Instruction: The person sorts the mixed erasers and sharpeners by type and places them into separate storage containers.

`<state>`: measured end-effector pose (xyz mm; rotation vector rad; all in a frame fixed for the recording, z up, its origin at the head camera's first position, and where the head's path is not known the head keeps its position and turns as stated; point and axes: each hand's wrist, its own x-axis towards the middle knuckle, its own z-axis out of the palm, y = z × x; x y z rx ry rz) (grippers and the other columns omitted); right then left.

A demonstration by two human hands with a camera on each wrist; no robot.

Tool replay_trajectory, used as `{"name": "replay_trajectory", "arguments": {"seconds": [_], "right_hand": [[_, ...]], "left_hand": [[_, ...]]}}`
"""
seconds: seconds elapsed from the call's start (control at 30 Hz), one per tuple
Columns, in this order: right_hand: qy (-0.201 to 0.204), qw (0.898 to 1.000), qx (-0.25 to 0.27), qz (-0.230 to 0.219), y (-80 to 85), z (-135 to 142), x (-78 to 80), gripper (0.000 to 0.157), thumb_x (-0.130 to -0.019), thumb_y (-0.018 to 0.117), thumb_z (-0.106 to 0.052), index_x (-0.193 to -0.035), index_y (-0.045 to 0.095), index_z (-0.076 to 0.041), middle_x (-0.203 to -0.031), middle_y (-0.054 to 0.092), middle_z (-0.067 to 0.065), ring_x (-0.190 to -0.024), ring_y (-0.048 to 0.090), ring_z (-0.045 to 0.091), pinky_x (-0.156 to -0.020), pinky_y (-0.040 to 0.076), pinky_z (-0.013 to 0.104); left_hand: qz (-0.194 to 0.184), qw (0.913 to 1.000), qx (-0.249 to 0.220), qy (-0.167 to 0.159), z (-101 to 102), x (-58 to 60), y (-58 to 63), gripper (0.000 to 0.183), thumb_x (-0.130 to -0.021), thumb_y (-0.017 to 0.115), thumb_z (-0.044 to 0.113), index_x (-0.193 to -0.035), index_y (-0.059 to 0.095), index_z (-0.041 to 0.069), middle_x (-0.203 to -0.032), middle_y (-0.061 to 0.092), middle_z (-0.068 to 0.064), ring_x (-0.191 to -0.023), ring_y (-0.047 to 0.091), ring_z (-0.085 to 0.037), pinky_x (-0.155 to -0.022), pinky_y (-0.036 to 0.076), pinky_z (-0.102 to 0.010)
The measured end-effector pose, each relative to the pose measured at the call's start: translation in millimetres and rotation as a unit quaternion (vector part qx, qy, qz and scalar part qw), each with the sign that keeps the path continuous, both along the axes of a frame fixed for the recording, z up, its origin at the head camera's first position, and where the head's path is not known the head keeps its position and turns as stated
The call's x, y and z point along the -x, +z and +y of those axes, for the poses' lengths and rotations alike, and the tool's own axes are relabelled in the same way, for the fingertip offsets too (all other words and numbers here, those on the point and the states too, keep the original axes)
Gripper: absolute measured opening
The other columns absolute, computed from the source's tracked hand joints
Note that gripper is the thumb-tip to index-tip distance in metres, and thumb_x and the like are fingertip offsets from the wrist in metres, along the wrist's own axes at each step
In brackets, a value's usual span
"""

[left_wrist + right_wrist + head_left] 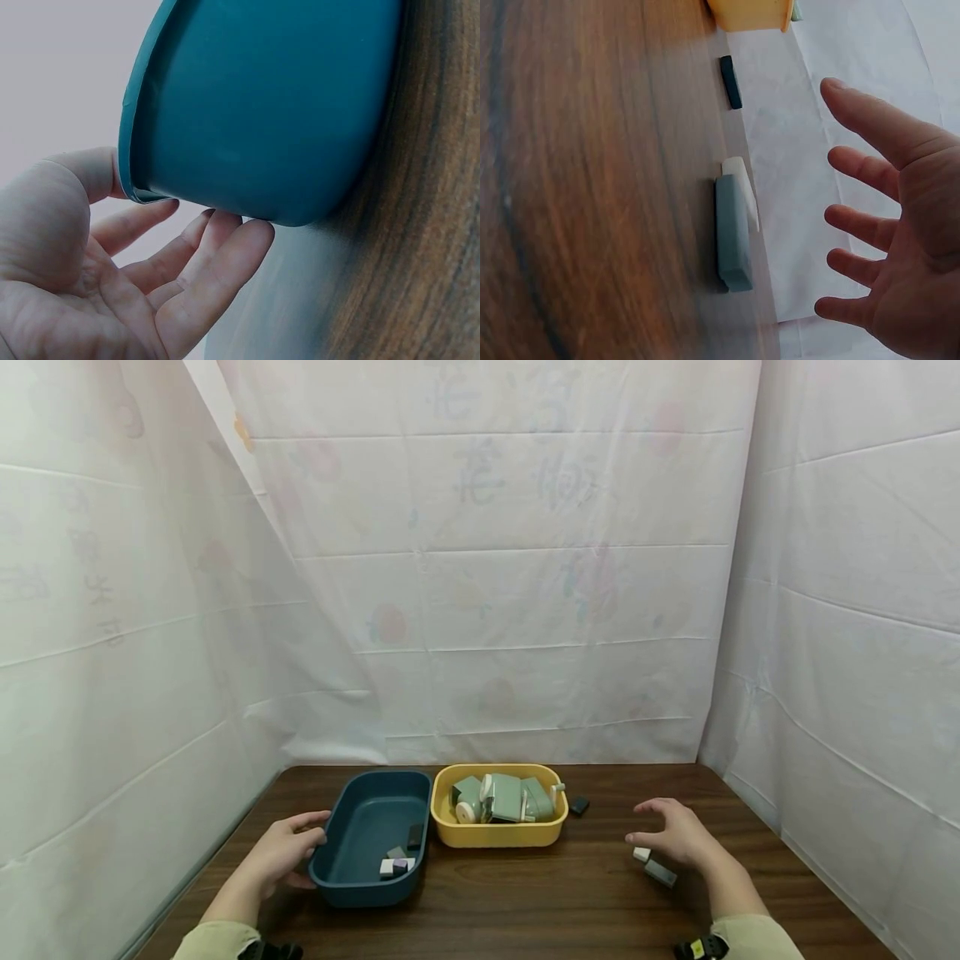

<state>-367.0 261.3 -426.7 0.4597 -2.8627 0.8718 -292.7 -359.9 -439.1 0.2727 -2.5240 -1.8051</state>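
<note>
pale sleeves (753,937) sat closest to my head camera. just beyond them i had the left hand (277,858) gripping the blue basket (352,839) by its left rim; small blocks (387,867) in white, grey and dark tones lay inside, toward the right. i held the right hand (675,835) with thumb and fingers spread, near a grey-green block (661,873) and a white block (642,854) on the brown table (517,902). farther back, the yellow basket (498,837) held greenish items (505,797), a black block (579,807) lay just beside it, and white sheeting (487,593) hung behind.
</note>
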Motion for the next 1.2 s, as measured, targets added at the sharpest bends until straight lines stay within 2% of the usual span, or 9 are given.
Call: {"name": "replay_trajectory", "arguments": {"seconds": [0.5, 0.83, 1.07, 1.2], "right_hand": [[-0.005, 0.999, 0.007, -0.052, -11.7, 18.0, 0.4, 0.051, -0.079, 0.087, -0.036, -0.116, 0.070, -0.005, -0.122, 0.067, 0.013, -0.118, 0.057, 0.044, -0.095, 0.046, 0.063], [-0.006, 0.997, -0.013, -0.076, -12.9, 23.9, -2.4, 0.042, -0.077, 0.088, -0.035, -0.109, 0.071, -0.012, -0.125, 0.064, 0.015, -0.119, 0.056, 0.044, -0.095, 0.045, 0.063], [0.008, 0.996, -0.013, -0.093, -12.2, 26.0, -2.7, 0.037, -0.079, 0.088, -0.030, -0.106, 0.071, -0.011, -0.116, 0.067, 0.009, -0.111, 0.059, 0.035, -0.092, 0.047, 0.060], [0.007, 0.995, -0.012, -0.103, -14.4, 26.1, -2.5, 0.034, -0.079, 0.087, -0.029, -0.103, 0.071, -0.012, -0.110, 0.067, 0.005, -0.100, 0.059, 0.027, -0.086, 0.049, 0.053]], "left_hand": [[0.003, 1.0000, 0.002, -0.001, -0.4, 1.8, -1.2, 0.058, -0.095, 0.054, 0.010, -0.150, 0.043, -0.003, -0.127, 0.057, -0.032, -0.100, 0.068, -0.038, -0.060, 0.060, -0.055], [0.007, 1.0000, 0.000, -0.001, 1.0, -1.5, -0.2, 0.057, -0.094, 0.055, 0.009, -0.149, 0.044, -0.004, -0.127, 0.058, -0.033, -0.100, 0.068, -0.039, -0.060, 0.060, -0.055], [0.007, 0.9999, -0.006, -0.006, 0.6, -2.2, -0.6, 0.059, -0.094, 0.055, 0.008, -0.150, 0.043, -0.004, -0.123, 0.062, -0.030, -0.094, 0.070, -0.035, -0.060, 0.060, -0.055], [0.006, 0.9999, -0.006, -0.006, 0.1, -1.9, -0.7, 0.059, -0.094, 0.055, 0.009, -0.150, 0.043, -0.004, -0.124, 0.061, -0.030, -0.094, 0.070, -0.035, -0.060, 0.060, -0.055]]}}
